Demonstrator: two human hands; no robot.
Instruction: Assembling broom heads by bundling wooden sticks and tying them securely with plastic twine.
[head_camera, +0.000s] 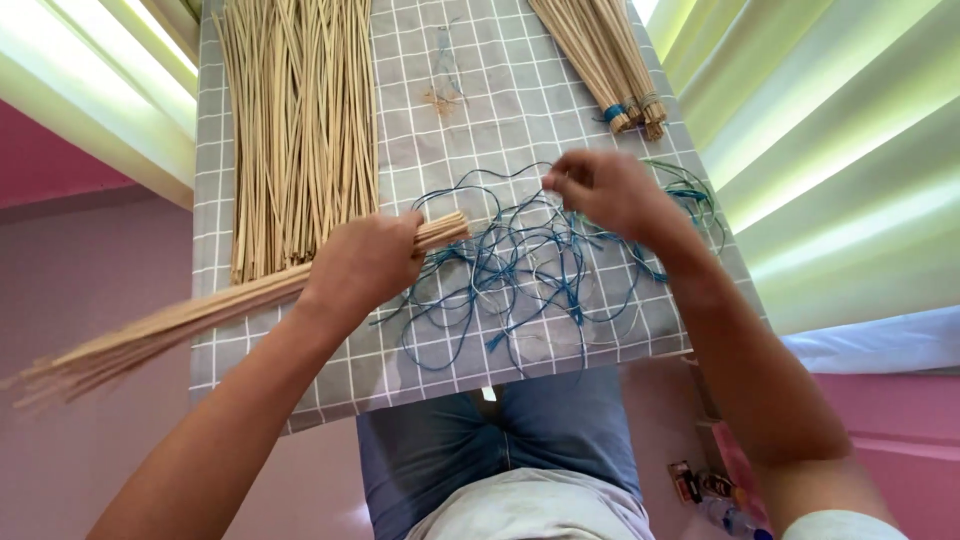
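Grid-cloth counter (250, 340) has loose sticks (290, 120) up top-left and tied bundles (610, 60) top-right. Left hand (365, 265) is closed around a stick bundle (150, 335), long axis slanting off the counter's left edge, tips poking right. Blue string (520, 270) tangle sits just right of those tips; right hand (610, 190) hovers above it, pinching a strand.

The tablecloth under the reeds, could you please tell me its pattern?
Grey tablecloth with a white grid, seen in the head view.
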